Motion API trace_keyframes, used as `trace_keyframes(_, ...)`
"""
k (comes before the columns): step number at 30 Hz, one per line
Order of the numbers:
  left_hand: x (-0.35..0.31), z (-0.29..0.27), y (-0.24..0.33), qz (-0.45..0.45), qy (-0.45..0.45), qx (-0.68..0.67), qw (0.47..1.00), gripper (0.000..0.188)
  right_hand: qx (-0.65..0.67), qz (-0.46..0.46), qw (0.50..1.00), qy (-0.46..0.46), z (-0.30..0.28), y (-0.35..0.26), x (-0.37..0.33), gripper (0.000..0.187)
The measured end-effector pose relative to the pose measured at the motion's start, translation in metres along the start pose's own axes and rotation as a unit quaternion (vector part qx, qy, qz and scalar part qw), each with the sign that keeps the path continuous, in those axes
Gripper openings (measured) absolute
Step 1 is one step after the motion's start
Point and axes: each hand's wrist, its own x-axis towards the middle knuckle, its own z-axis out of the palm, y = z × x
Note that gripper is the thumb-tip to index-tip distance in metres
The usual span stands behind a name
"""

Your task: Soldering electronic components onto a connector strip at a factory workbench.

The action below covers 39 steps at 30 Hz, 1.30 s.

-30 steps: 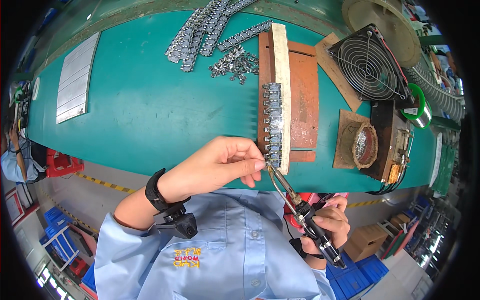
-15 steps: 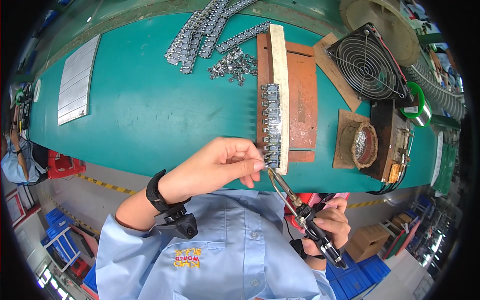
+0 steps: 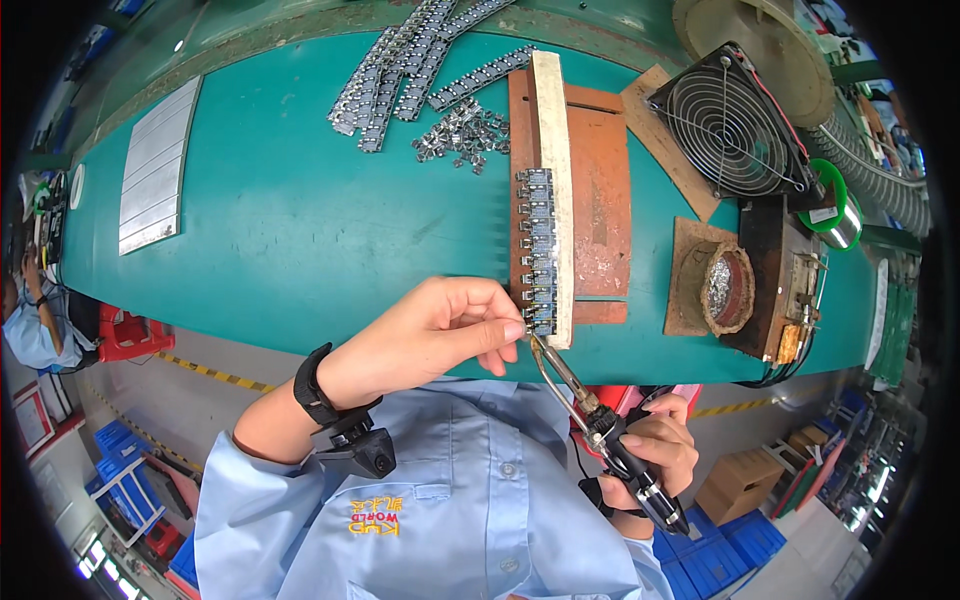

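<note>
My left hand (image 3: 455,322) is closed in a pinch at the near end of a strip of small circuit boards (image 3: 539,250). Whatever lies between its fingertips is too small to make out. The strip rests along a white bar (image 3: 552,130) on a reddish-brown block (image 3: 600,205), with small metal connectors along its left edge. In my right hand (image 3: 660,450) is a black-handled soldering iron (image 3: 630,465) with a thin feed tube beside its shaft. The iron's tip meets the nearest board, right by my left fingertips.
Loose metal connectors (image 3: 462,135) lie in a pile beyond the block, beside stacked board strips (image 3: 400,70). At right stand a fan (image 3: 730,125), a round solder-crusted cup (image 3: 728,290) and a green solder wire spool (image 3: 835,205). A grey metal plate (image 3: 160,165) lies at left.
The block, strip and tools sit slightly further left in the picture. Both hands keep nearly the same pose, with the iron's tip still at the strip's near end.
</note>
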Motion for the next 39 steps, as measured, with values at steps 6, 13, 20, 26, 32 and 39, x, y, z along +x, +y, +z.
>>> trace_keyframes(6, 0.0, 0.002, 0.0, -0.009, 0.016, 0.002, 1.0, 0.015, 0.0, -0.013, 1.0, -0.026, -0.004, 0.001, -0.001, 0.041)
trace_keyframes(13, 0.0, 0.003, -0.001, -0.013, 0.021, 0.011, 1.0, 0.013, -0.039, 0.074, 0.95, 0.3, 0.01, 0.023, -0.034, 0.042)
trace_keyframes(20, 0.0, 0.003, 0.002, -0.019, 0.011, 0.024, 0.999, 0.016, -0.085, 0.261, 0.881, 0.385, 0.013, 0.03, -0.029, 0.041)
trace_keyframes(26, -0.002, 0.003, 0.0, 0.005, 0.02, 0.031, 0.999, 0.014, -0.006, 0.124, 0.952, 0.281, 0.008, 0.03, -0.035, 0.043)
trace_keyframes(32, -0.003, 0.01, -0.005, 0.052, 0.081, 0.017, 0.995, 0.013, 0.045, 0.08, 0.978, 0.186, 0.029, 0.025, -0.007, 0.045)
trace_keyframes(39, -0.005, 0.019, -0.008, 0.166, 0.105, 0.046, 0.979, 0.02, 0.199, 0.06, 0.973, 0.104, 0.063, 0.021, 0.029, 0.036)
